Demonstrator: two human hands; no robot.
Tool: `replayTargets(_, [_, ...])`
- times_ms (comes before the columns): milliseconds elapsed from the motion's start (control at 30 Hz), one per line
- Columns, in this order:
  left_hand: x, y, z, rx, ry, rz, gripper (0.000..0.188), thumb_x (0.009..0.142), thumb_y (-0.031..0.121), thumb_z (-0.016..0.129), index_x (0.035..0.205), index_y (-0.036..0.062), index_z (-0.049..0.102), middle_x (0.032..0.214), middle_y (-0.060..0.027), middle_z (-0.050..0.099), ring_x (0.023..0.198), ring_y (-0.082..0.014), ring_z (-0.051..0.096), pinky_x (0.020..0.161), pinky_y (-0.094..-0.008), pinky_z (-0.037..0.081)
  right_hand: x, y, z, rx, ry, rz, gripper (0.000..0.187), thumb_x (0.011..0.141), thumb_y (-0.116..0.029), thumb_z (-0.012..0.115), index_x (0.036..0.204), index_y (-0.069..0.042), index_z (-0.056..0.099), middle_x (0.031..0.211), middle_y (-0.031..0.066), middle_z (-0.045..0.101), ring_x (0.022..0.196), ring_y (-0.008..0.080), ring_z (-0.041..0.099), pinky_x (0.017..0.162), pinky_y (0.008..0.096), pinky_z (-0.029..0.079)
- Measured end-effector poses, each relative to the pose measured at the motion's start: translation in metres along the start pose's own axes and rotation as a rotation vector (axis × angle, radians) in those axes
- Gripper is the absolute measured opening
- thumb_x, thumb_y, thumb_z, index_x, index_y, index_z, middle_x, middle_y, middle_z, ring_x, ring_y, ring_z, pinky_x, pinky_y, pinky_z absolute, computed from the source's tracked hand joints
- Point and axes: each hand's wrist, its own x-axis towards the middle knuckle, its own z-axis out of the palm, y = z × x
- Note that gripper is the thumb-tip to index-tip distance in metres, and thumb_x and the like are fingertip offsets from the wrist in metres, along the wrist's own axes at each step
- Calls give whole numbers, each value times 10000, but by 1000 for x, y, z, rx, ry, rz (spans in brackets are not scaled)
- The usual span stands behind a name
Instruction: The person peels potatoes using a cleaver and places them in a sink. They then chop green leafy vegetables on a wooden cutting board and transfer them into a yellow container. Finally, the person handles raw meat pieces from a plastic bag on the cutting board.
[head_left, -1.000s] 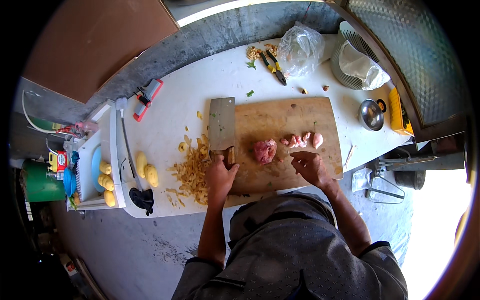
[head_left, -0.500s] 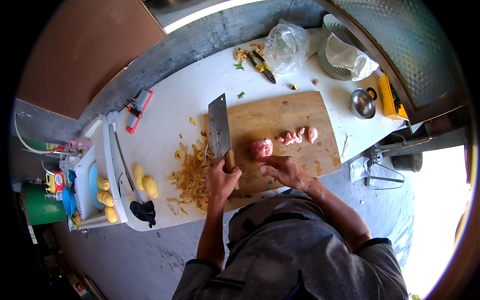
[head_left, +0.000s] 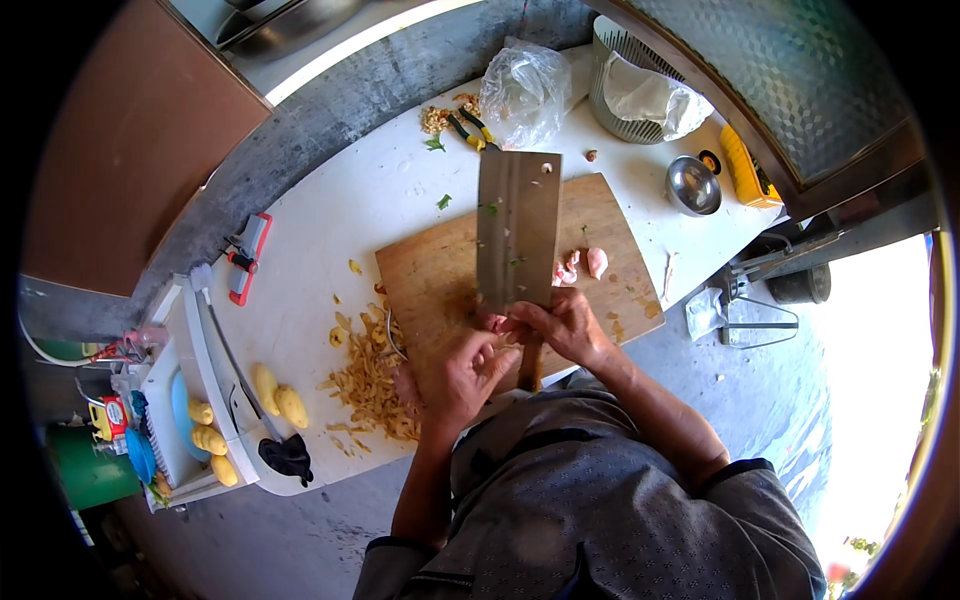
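Observation:
A broad cleaver [head_left: 518, 225] stands raised over the wooden cutting board [head_left: 425, 265], its blade pointing away from me. My right hand [head_left: 567, 325] is closed on it where blade and handle meet; the wooden handle's end shows below. My left hand [head_left: 462, 375] is just left of the handle, thumb and fingers apart and half curled. By its fingertips a red piece of meat [head_left: 492, 321] shows only in part, the blade and hands covering the rest. Small pink meat pieces [head_left: 566, 270] and a pale pink bulb-shaped piece [head_left: 597, 262] lie right of the blade.
Peelings [head_left: 375, 385] are heaped left of the board, with potatoes [head_left: 280, 397] beyond them. Pliers [head_left: 472, 130], a plastic bag [head_left: 525, 90], a grey-green basket [head_left: 625, 95] and a metal bowl [head_left: 693, 187] stand along the back. A red-and-grey tool [head_left: 249, 260] lies at left.
The cleaver has passed from my left hand to my right and moved rightward, now covering most of the meat. My left hand has let go and come toward the meat. The view has shifted slightly.

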Motion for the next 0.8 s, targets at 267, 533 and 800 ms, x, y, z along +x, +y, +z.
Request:
replayTargets(267, [74, -65, 27, 473, 71, 94, 549, 834, 390, 856, 1128, -33, 665, 1027, -191, 710, 891, -323, 686, 772, -430, 542, -36, -5, -92, -507, 292, 44, 243, 972, -185, 712, 982, 58, 721, 725, 62, 673, 662, 98, 580, 614, 311, 478])
replayTargets(533, [102, -44, 45, 178, -189, -248, 328, 868, 215, 785, 984, -49, 627, 791, -177, 694, 750, -369, 684, 734, -455, 564, -61, -2, -134, -693, 337, 170, 251, 919, -180, 726, 975, 65, 733, 712, 169, 696, 637, 154, 617, 618, 371, 497])
replayTargets(800, [111, -25, 68, 341, 246, 402, 431, 722, -15, 821, 1096, 30, 612, 1143, -153, 537, 1004, -364, 588, 833, -445, 531, -64, -1, -155, -722, 334, 149, 238, 945, -155, 717, 1005, 75, 715, 723, 100, 691, 675, 111, 601, 617, 337, 496])
